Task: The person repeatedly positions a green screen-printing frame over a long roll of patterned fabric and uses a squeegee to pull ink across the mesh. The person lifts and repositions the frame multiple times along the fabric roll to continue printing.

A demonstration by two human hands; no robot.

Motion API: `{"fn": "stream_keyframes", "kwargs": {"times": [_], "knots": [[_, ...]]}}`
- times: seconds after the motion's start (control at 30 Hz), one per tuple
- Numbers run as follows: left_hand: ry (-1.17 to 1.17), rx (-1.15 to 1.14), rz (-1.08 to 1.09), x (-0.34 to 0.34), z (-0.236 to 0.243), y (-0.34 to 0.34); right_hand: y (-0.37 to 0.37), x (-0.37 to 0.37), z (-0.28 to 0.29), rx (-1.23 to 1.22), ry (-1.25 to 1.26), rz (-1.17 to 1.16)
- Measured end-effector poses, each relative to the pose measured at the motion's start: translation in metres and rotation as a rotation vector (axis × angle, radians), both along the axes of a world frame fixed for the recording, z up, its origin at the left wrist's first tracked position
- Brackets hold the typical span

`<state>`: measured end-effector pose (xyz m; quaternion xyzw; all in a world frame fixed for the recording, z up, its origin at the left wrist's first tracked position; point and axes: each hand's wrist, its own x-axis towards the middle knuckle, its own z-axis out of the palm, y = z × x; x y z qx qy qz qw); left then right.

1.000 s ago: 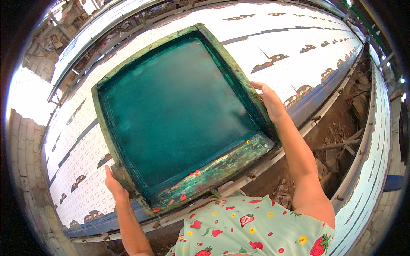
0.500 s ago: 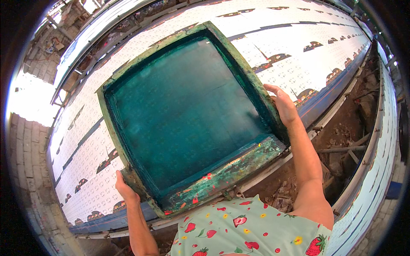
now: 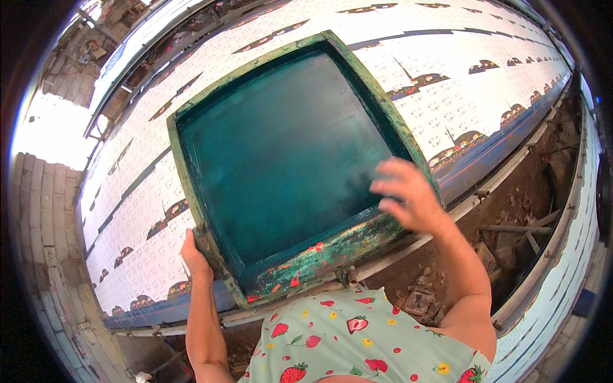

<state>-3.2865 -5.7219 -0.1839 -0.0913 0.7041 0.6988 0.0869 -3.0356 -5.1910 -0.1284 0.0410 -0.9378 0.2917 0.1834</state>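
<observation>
A square screen-printing frame (image 3: 181, 167) with a dark green mesh (image 3: 274, 147) lies tilted across a long length of white patterned fabric (image 3: 440, 105). Green paint and red flecks stain its wide near board (image 3: 325, 252). At the frame's left side, near the lower corner, my left hand (image 3: 197, 260) grips the outer edge. My right hand (image 3: 408, 195) is over the lower right part of the mesh, fingers spread and slightly blurred, holding nothing. It is off the rim. The fabric beneath the frame is hidden.
A pipe rail (image 3: 504, 169) runs along the table's near edge. Beyond it, rubble and broken pieces (image 3: 421, 297) lie on brown ground, with wooden bars (image 3: 520, 228) crossing the gap. Another fabric-covered table (image 3: 565, 281) stands at the right. A brick wall (image 3: 48, 210) is at the left.
My right hand has let go of the frame's right side and moved left, over the mesh. My left hand stays on the left edge. The whole view has shifted slightly.
</observation>
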Motion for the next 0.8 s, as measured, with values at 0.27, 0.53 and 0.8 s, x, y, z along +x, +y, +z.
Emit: {"fn": "stream_keyframes", "kwargs": {"times": [0.27,0.53,0.8], "knots": [[0.02,-0.099,0.094,-0.005,-0.027,0.001,-0.103,0.033,-0.019,0.242,-0.096,0.301],[0.09,-0.652,0.077,-0.001,-0.011,0.021,-0.152,-0.013,-0.001,0.379,-0.275,0.235],[0.211,-0.71,0.089,-0.011,-0.024,0.019,-0.171,-0.016,0.028,0.403,-0.473,0.221]]}}
